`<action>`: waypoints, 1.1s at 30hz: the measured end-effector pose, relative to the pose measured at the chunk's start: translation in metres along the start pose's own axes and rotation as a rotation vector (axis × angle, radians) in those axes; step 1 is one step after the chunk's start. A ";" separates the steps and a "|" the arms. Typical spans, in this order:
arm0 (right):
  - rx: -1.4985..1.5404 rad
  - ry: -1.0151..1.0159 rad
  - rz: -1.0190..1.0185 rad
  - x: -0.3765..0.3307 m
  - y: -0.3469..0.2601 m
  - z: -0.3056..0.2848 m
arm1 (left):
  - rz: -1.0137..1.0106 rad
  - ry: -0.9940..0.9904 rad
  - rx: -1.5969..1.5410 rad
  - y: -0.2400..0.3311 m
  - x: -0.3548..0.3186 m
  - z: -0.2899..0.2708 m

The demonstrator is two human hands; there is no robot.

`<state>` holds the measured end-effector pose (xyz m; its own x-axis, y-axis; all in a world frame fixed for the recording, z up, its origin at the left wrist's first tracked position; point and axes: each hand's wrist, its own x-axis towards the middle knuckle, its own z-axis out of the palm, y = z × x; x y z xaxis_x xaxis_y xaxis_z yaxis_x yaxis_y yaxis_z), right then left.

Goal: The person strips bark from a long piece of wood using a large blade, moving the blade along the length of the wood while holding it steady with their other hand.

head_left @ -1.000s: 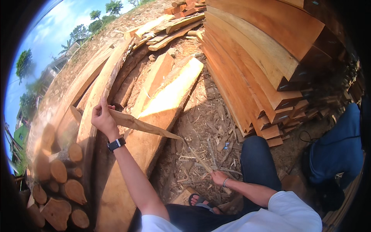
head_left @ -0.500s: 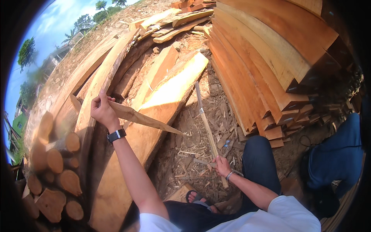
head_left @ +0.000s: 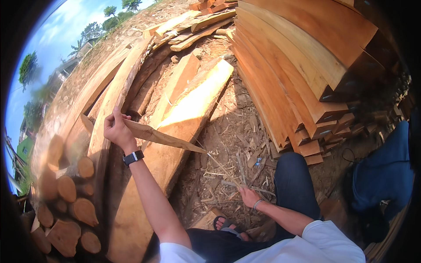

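Observation:
My left hand (head_left: 118, 129) pinches the wide end of a tapered wooden slat (head_left: 164, 138), which slopes down to the right to a narrow tip. In my right hand (head_left: 249, 196) is a thin, long wooden-handled tool (head_left: 226, 170), its handle pale. The tool points up and left, and its far end crosses the slat's narrow tip; whether they touch I cannot tell. What sits at that far end is too thin and blurred to make out. Below the slat lies a thick plank (head_left: 164, 160), partly sunlit.
Stacked sawn beams (head_left: 285, 74) rise at the right. Cut log ends (head_left: 84, 210) are piled at the lower left. Wood chips and bark (head_left: 219, 175) cover the ground between. Far right, a person in blue clothing (head_left: 379, 171) is close by. My sandalled foot (head_left: 228, 225) rests low centre.
My right hand has swung the tool from nearly upright to a leftward slant, bringing it to the slat's tip. My left hand holds the slat in nearly the same place.

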<state>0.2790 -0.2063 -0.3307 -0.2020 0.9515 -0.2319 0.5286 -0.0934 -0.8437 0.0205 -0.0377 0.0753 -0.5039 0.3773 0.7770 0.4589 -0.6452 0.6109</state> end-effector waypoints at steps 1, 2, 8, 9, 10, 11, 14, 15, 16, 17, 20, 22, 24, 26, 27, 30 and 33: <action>-0.033 -0.070 0.055 0.007 0.021 0.010 | -0.002 -0.006 -0.010 0.002 0.000 0.004; -0.065 -0.133 0.112 0.021 0.060 0.026 | -0.005 -0.014 -0.025 0.006 -0.001 0.012; 0.044 -0.122 -0.004 0.001 -0.009 0.005 | -0.006 0.017 0.019 -0.003 0.001 -0.010; 0.094 -0.060 -0.075 -0.003 -0.020 -0.002 | -0.008 0.003 0.014 -0.001 0.001 -0.006; 0.097 -0.040 -0.067 -0.002 -0.017 0.000 | -0.009 -0.011 0.011 -0.001 0.000 -0.003; 0.104 -0.015 -0.055 -0.001 -0.009 0.005 | -0.013 -0.031 0.003 0.001 -0.002 0.003; -0.008 -0.159 0.092 0.007 0.025 0.021 | 0.007 -0.032 0.012 0.003 -0.002 0.004; -0.067 -0.241 0.159 0.008 0.033 0.023 | 0.002 -0.026 0.005 0.004 -0.002 0.005; -0.024 -0.243 0.168 0.011 0.040 0.026 | -0.004 -0.021 -0.003 0.004 -0.003 0.006; 0.018 -0.256 0.171 0.011 0.030 0.025 | -0.006 -0.010 0.000 0.002 -0.002 0.001; 0.099 -0.076 0.034 0.001 0.000 0.015 | -0.024 -0.013 0.025 0.002 -0.001 -0.004; 0.097 0.008 -0.023 0.004 0.001 0.019 | -0.008 -0.014 0.007 0.002 0.001 -0.003; 0.047 -0.004 0.016 0.011 0.023 0.028 | -0.013 -0.012 -0.016 0.002 -0.002 0.002; 0.033 -0.133 0.160 0.012 0.030 0.023 | -0.020 0.009 -0.027 0.001 -0.001 -0.001; 0.028 -0.199 0.229 0.010 0.027 0.020 | -0.019 0.007 -0.020 0.000 0.000 -0.004; 0.047 -0.157 0.135 0.002 0.010 0.020 | -0.001 0.000 -0.008 -0.002 0.002 -0.009; 0.115 -0.039 -0.007 0.013 0.022 0.027 | 0.023 -0.007 -0.016 -0.003 0.001 -0.005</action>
<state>0.2662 -0.2035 -0.3655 -0.2381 0.9404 -0.2427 0.4293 -0.1222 -0.8949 0.0149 -0.0386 0.0737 -0.4882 0.3672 0.7917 0.4583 -0.6642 0.5907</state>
